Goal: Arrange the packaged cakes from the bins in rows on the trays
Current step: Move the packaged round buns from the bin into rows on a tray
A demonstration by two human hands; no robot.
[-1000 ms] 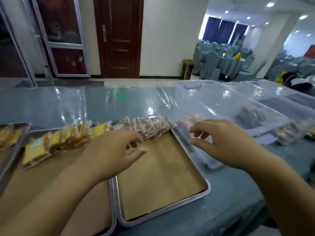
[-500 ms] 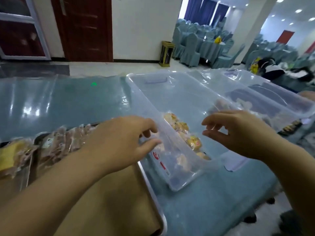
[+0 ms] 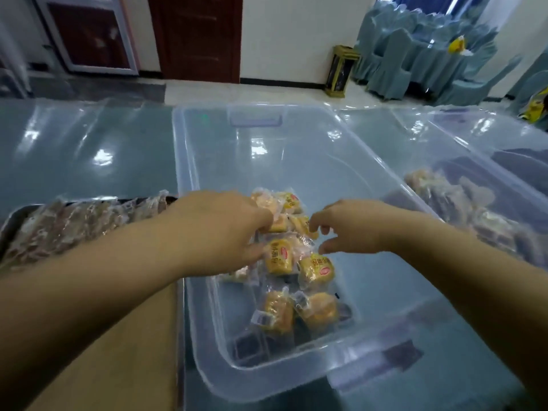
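Clear bin (image 3: pixel 179 161) shown on desk (image 3: pixel 74 149), w/ packaged cakes (image 3: pixel 281 258) in near half. L. hand (image 3: pixel 219 232): fingertips among cakes, grip not discernible. R. hand (image 3: pixel 353 229): fingers loosely curled, nothing held. Tray (image 3: pixel 12 214) beside bin, w/ wrapped row (image 3: pixel 83 221) along far edge.

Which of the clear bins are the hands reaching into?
The bin beside the tray, holding yellow-labelled cakes; left hand and right hand are both over its pile. The neighbouring bin further right holds paler packs, with no hand near.
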